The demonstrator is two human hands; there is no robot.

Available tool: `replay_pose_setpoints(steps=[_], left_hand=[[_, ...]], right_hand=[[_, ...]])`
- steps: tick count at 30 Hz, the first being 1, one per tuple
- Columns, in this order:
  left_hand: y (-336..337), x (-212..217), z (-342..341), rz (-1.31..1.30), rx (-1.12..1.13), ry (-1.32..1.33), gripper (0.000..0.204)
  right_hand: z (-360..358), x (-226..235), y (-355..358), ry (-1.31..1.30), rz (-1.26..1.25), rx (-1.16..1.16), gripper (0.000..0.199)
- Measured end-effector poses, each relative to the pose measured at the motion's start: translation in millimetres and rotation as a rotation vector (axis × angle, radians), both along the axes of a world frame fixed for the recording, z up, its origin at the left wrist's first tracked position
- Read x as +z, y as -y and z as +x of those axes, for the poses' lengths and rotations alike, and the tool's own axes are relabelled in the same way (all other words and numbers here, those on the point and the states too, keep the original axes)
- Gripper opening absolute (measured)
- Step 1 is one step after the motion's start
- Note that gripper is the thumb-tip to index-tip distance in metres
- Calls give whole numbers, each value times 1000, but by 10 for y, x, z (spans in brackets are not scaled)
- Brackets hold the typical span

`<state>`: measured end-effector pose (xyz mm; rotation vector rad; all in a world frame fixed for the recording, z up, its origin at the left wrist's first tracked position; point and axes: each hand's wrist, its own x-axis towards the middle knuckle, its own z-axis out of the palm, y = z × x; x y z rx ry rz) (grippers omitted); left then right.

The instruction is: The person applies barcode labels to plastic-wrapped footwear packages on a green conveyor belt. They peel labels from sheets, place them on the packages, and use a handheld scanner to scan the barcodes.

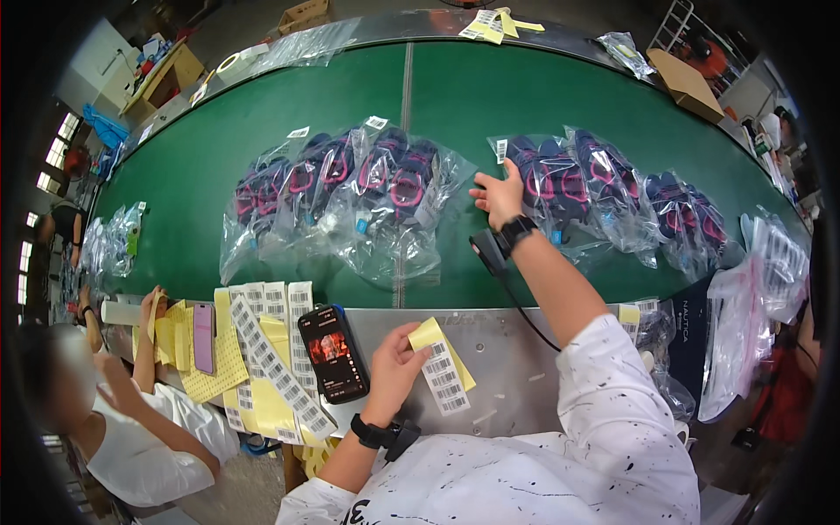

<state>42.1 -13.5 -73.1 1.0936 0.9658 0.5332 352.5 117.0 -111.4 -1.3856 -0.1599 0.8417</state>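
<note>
Fingers of the left hand (394, 372) pinch a yellow-backed strip of white barcode labels (444, 367) over the steel bench (503, 367). Farther out, the right hand (500, 197) lies spread, holding nothing, on clear plastic bags of navy-pink sandals (560, 188) on the green conveyor belt (201, 166).

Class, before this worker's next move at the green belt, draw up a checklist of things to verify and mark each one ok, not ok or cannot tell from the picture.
1. Left hand grips the barcode label strip: ok.
2. Right hand rests on a clear bag of sandals: ok.
3. That bag already carries a white label at its corner: ok.
4. Labels remain on the strip: ok.
5. Green belt stopped or moving: cannot tell.
6. Phone lies clear of the left hand: ok.
</note>
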Motion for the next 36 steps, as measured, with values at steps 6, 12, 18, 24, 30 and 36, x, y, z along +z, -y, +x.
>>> replay_pose_setpoints(steps=[6, 12, 18, 24, 30, 36], left_hand=[[14, 20, 44, -43, 5, 16, 43], [13, -17, 20, -27, 7, 22, 42], [-9, -73, 5, -54, 22, 42, 40], [-9, -33, 43, -49, 19, 29, 38], [20, -83, 40, -50, 32, 49, 37], [39, -95, 64, -38, 27, 41, 37]], right_hand=[[45, -133, -461, 571, -309, 27, 81], [264, -131, -349, 1039, -375, 163, 71], [481, -244, -464, 528, -137, 46, 15], [474, -371, -546, 239, -195, 111, 12], [334, -423, -643, 398, -309, -20, 10], [223, -255, -620, 733, -564, 273, 22]])
